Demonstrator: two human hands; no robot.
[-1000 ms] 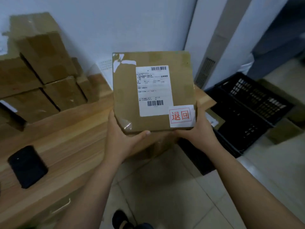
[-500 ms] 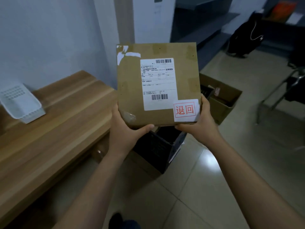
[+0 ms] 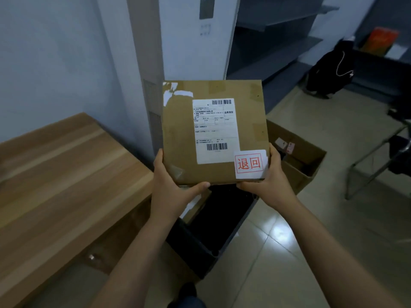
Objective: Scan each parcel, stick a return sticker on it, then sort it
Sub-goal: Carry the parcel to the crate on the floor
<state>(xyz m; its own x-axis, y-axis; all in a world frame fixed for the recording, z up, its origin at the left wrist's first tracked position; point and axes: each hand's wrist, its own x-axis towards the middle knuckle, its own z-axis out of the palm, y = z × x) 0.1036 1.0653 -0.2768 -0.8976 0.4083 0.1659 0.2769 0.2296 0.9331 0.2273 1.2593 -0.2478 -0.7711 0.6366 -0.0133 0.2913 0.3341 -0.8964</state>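
Pale tiled floor point(image 3: 333, 218) fills the right of the room, with grey shelving point(image 3: 273, 52) against the far wall and a black bag point(image 3: 329, 72) slumped at its foot. A wooden counter point(image 3: 66, 174) runs along the left.

The parcel point(image 3: 178, 134), a flat brown cardboard box, is held up in the air in the middle of the view, just right of the counter's end. It hangs above a black crate point(image 3: 193, 250) on the floor, and an open cardboard box point(image 3: 298, 174) stands beyond that crate on the right.

The 2 hands grasp the parcel by its near corners. The left hand point(image 3: 171, 187) clasps the near left corner, its thumb laid along the near edge. The right hand point(image 3: 271, 185) clasps the near right corner in the same manner.

A white shipping label point(image 3: 215, 130) lies on the parcel's upper face, bearing 2 barcodes, 1 at its far edge and 1 at its near edge. Its small print is too fine to read.

The return sticker point(image 3: 250, 164) sits at the near right corner, overlapping the label's corner. It is white and reads 退回 in red inside a red frame. Torn white scraps of an old label cling to the far left corner.
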